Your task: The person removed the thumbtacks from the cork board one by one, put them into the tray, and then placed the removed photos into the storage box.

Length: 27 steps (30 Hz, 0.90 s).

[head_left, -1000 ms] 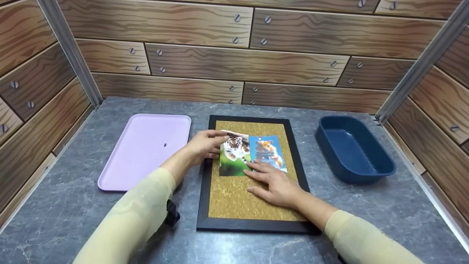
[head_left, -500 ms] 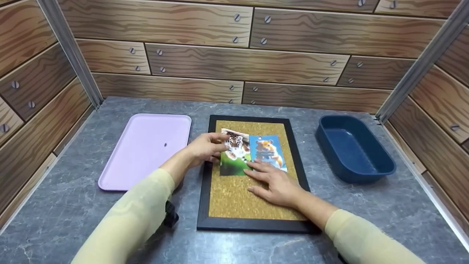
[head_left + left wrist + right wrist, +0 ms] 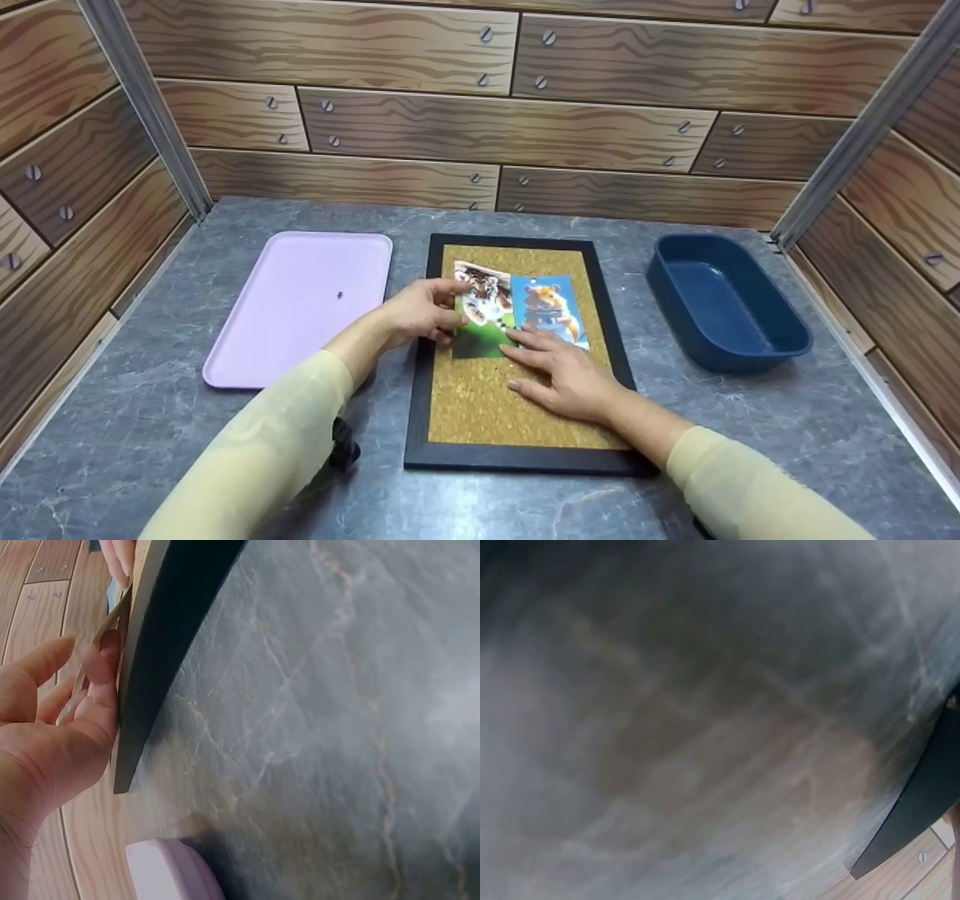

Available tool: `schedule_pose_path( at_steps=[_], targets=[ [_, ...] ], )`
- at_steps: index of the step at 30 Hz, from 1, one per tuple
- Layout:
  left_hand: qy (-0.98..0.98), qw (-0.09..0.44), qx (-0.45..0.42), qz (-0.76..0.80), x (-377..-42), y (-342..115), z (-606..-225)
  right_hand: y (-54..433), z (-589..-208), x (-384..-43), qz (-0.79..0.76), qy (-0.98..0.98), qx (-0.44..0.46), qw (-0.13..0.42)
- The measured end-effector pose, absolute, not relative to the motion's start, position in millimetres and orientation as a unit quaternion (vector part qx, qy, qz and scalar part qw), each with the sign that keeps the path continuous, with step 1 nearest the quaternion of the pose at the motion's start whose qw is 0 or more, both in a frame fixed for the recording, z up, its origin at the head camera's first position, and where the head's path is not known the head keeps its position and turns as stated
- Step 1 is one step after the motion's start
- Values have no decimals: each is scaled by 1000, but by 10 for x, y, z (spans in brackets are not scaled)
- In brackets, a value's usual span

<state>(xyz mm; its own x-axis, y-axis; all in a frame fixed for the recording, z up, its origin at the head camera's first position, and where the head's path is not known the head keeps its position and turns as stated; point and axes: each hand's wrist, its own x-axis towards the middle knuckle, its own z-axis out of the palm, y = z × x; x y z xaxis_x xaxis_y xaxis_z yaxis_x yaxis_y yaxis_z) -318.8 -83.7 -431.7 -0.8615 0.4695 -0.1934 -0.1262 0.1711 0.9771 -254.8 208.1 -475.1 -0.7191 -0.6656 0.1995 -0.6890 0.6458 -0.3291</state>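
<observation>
A tiger photo (image 3: 484,337) and a blue hamster picture (image 3: 553,304) lie side by side on a black-framed cork board (image 3: 480,409). My left hand (image 3: 424,309) is at the tiger photo's left edge, pinching it between thumb and fingers. In the left wrist view that edge is raised from the cork, with the left hand (image 3: 67,712) beside the frame. My right hand (image 3: 566,375) rests with fingers spread over the lower edges of both pictures and the cork, covering their bottom corners. A small round pin head (image 3: 533,280) shows at the top of the hamster picture.
On the left lies a lilac tray (image 3: 292,322) with a tiny dark object (image 3: 340,295) on it. A deep blue bin (image 3: 727,307) stands to the right. Wood-patterned walls (image 3: 420,120) enclose the grey marbled table (image 3: 135,420).
My left hand has slid slightly down along the tiger photo's left edge, and the photo's left side has shifted a little. My right hand stays in place.
</observation>
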Motion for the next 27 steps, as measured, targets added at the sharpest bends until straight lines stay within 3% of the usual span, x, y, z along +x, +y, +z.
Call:
schedule_pose_path(
  at_steps=[17,27],
  targets=[
    [739,240,185,602,-3082,-864,-4318,2094,-4745,-2543,191,-907,374,36],
    [773,207,184,572,-3033,-864,-4347,2086,-4754,-2549,184,-908,374,36]
  ],
)
